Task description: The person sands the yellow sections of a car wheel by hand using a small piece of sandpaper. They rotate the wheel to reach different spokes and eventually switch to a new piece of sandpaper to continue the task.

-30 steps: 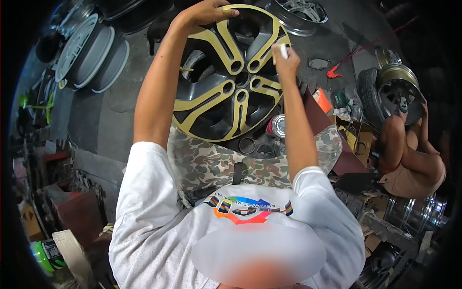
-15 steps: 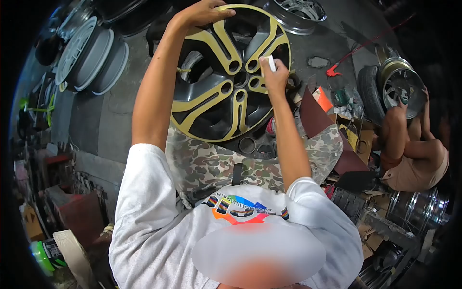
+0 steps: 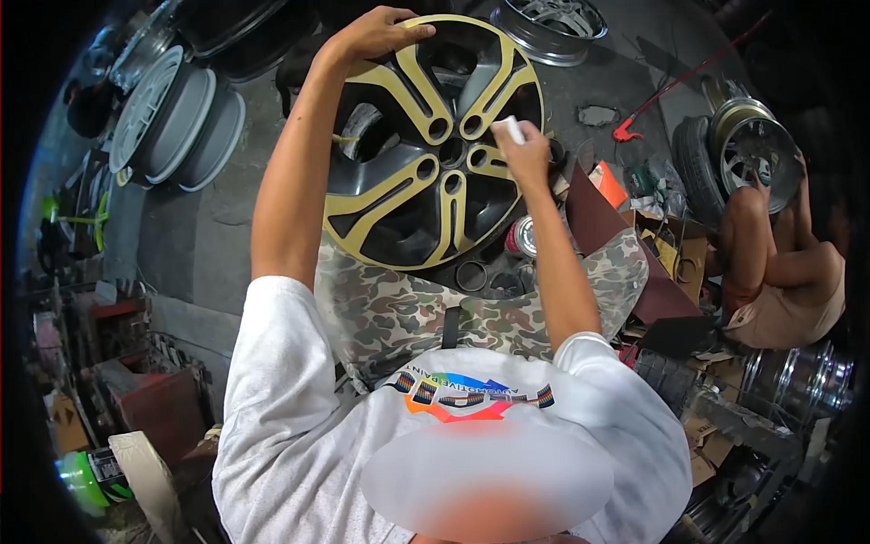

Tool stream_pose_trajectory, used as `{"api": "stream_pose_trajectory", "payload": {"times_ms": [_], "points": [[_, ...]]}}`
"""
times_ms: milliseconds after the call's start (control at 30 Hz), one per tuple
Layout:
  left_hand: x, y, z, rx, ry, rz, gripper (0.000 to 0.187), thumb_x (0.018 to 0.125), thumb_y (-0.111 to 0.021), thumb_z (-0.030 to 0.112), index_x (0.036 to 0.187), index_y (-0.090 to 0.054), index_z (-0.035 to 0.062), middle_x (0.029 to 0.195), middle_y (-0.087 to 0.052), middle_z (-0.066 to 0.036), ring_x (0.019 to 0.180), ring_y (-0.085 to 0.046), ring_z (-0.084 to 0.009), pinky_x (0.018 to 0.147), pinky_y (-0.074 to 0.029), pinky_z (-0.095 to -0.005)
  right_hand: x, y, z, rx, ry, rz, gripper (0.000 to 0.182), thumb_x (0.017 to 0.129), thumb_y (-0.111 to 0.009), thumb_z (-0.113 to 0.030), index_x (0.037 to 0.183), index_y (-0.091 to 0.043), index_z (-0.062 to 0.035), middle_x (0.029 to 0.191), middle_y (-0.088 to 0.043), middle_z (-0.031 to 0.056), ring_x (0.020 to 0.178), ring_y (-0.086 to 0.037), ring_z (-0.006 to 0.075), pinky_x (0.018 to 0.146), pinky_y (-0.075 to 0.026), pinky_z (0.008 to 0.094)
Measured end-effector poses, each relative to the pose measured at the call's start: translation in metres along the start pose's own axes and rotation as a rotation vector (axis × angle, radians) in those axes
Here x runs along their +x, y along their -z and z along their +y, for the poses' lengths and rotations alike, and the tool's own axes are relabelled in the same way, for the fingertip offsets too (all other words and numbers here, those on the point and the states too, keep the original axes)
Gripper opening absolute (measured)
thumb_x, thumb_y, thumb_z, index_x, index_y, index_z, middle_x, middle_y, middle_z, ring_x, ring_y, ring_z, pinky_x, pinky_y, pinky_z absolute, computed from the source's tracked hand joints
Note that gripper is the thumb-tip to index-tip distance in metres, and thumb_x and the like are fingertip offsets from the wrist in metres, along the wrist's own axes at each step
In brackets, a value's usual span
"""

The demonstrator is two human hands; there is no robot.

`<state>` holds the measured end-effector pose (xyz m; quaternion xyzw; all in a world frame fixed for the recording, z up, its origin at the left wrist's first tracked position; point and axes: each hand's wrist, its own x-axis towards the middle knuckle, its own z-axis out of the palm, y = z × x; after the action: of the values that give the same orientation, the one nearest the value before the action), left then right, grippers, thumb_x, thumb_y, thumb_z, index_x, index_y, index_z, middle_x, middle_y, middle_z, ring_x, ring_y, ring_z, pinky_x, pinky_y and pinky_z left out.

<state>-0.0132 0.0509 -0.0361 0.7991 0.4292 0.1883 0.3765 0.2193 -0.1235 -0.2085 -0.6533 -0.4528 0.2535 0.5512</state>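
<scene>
A large wheel rim (image 3: 419,191), black with yellow spoke faces, stands tilted in front of my lap. My left hand (image 3: 381,34) grips its upper left edge, the fingers over the rim's outer lip. Over the right side of the rim, near the spoke by the centre hole, my right hand (image 3: 524,152) pinches a small white block (image 3: 515,130). Whether the block touches the rim cannot be told. Below the rim lies camouflage cloth (image 3: 399,304) across my lap.
Silver rims (image 3: 149,113) stand at the left; another rim (image 3: 551,27) lies at the top. A red-handled tool (image 3: 625,131), a can (image 3: 523,238) and a brown sheet (image 3: 603,218) are at the right. A co-worker (image 3: 784,290) holds a rim further right.
My right hand with the white block has moved slightly right and down, away from the centre of the rim. The can beside my right forearm shows more.
</scene>
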Motion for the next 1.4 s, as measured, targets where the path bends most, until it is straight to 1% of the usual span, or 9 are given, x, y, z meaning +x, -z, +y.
{"api": "stream_pose_trajectory", "payload": {"times_ms": [200, 433, 667, 733, 800, 900, 1033, 1200, 1400], "points": [[0.007, -0.004, -0.011, 0.118, -0.081, 0.082, 0.066, 0.091, -0.074, 0.056, 0.125, -0.071, 0.0000, 0.100, -0.072, -0.014, 0.087, -0.065, -0.0219, 0.085, -0.052, -0.0367, 0.065, 0.045, -0.022, -0.274, 0.596, -0.025, 0.024, 0.087, -0.073, -0.020, 0.098, -0.069, 0.0012, 0.120, -0.068, 0.0192, 0.105, -0.067, 0.0388, 0.091, -0.052, 0.0437], [0.000, -0.001, -0.004, 0.089, -0.046, 0.076, 0.063, 0.090, -0.076, 0.054, 0.121, -0.072, -0.0013, 0.089, -0.067, -0.010, 0.081, -0.060, -0.0192, 0.078, -0.050, -0.0352, 0.073, 0.022, -0.021, -0.429, 0.764, -0.118, 0.023, 0.083, -0.071, -0.015, 0.096, -0.068, 0.0035, 0.134, -0.063, 0.0217, 0.125, -0.060, 0.0410, 0.103, -0.050, 0.0454], [0.005, -0.002, -0.009, 0.071, -0.097, 0.093, 0.062, 0.092, -0.074, 0.051, 0.120, -0.072, -0.0041, 0.090, -0.070, -0.011, 0.083, -0.065, -0.0216, 0.079, -0.052, -0.0346, -0.010, 0.015, -0.019, -0.310, 0.840, -0.210, 0.017, 0.081, -0.072, -0.007, 0.093, -0.066, 0.0016, 0.129, -0.066, 0.0211, 0.112, -0.067, 0.0403, 0.091, -0.056, 0.0435], [0.005, -0.003, -0.013, 0.085, -0.074, 0.124, 0.059, 0.093, -0.073, 0.050, 0.120, -0.072, -0.0030, 0.091, -0.072, -0.012, 0.083, -0.067, -0.0211, 0.079, -0.052, -0.0341, -0.048, 0.020, -0.032, -0.231, 0.537, -0.319, 0.018, 0.081, -0.073, -0.007, 0.095, -0.065, 0.0017, 0.114, -0.071, 0.0190, 0.101, -0.070, 0.0380, 0.085, -0.056, 0.0429], [-0.007, -0.001, 0.010, 0.104, -0.057, 0.149, 0.057, 0.094, -0.073, 0.049, 0.120, -0.073, -0.0018, 0.093, -0.073, -0.012, 0.084, -0.068, -0.0206, 0.079, -0.052, -0.0336, -0.065, 0.024, -0.026, -0.236, 0.608, -0.219, 0.019, 0.084, -0.073, -0.009, 0.097, -0.065, 0.0024, 0.097, -0.072, 0.0170, 0.090, -0.071, 0.0375, 0.079, -0.056, 0.0411], [-0.024, 0.008, 0.041, 0.015, 0.119, 0.104, 0.034, 0.099, -0.069, 0.029, 0.114, -0.071, -0.0016, 0.084, -0.068, -0.007, 0.078, -0.060, -0.0141, 0.069, -0.050, -0.0332, -0.081, 0.029, 0.011, 0.075, -0.009, -0.062, 0.020, 0.092, -0.071, -0.017, 0.094, -0.065, 0.0025, 0.082, -0.074, 0.0139, 0.070, -0.074, 0.0244, 0.067, -0.056, 0.0374], [-0.025, 0.008, -0.019, 0.181, -0.235, 0.514, 0.049, 0.096, -0.071, 0.045, 0.118, -0.074, 0.0017, 0.096, -0.076, -0.015, 0.086, -0.071, -0.0206, 0.081, -0.054, -0.0323, -0.076, 0.035, 0.093, 0.010, -0.175, -0.005, 0.025, 0.094, -0.070, -0.022, 0.097, -0.069, 0.0032, 0.082, -0.075, 0.0114, 0.070, -0.074, 0.0168, 0.063, -0.056, 0.0311], [-0.138, -0.011, -0.027, 0.073, -0.044, 0.863, 0.037, 0.102, -0.065, 0.035, 0.104, -0.070, -0.0012, 0.085, -0.073, -0.015, 0.075, -0.065, -0.0190, 0.075, -0.052, -0.0321, -0.082, 0.029, 0.070, 0.311, -0.423, -0.241, 0.022, 0.093, -0.071, -0.020, 0.099, -0.072, 0.0011, 0.094, -0.076, 0.0067, 0.082, -0.072, 0.0129, 0.070, -0.053, 0.0274], [-0.250, -0.089, -0.049, 0.074, 0.169, 0.827, 0.038, 0.108, -0.056, 0.030, 0.090, -0.055, -0.0037, 0.075, -0.057, -0.024, 0.065, -0.050, -0.0284, 0.066, -0.046, -0.0400, -0.118, -0.006, 0.080, 0.514, -0.564, -0.596, 0.014, 0.093, -0.067, -0.019, 0.095, -0.072, -0.0059, 0.089, -0.065, -0.0043, 0.087, -0.060, 0.0060, 0.080, -0.045, 0.0214]]}}
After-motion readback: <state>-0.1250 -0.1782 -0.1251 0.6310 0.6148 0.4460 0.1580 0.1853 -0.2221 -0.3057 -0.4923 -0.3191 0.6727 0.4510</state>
